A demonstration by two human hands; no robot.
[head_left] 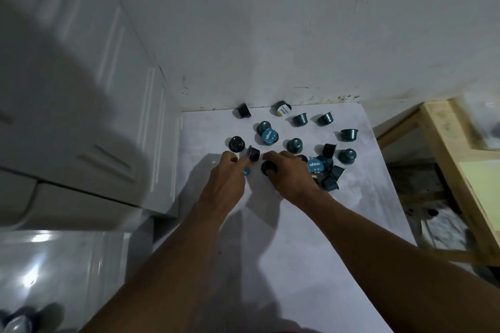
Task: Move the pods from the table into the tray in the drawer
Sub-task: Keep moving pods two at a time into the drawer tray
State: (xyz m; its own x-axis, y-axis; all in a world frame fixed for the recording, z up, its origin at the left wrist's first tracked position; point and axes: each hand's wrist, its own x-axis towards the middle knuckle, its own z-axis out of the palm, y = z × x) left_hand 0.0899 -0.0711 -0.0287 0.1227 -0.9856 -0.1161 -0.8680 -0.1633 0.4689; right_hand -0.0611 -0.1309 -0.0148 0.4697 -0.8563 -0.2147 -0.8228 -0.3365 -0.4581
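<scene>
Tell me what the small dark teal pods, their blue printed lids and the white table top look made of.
Dark teal pods: likely aluminium or coated plastic; a dull satin sheen shows on the sides. Blue printed lid: looks like flat foil or film, with white lettering. White table top: smooth and matte, perhaps laminate or painted board; the look leaves it open.

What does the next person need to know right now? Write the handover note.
Left hand: on the table, fingertips pinching a dark pod.
Right hand: fingers over a black pod; grip unclear.
Pods: the rest lie scattered over the table's far half, some upright, some tipped, with a cluster beside the right hand.
Done: nothing visibly; tray and drawer are not in view.
Left: move all pods.
</scene>
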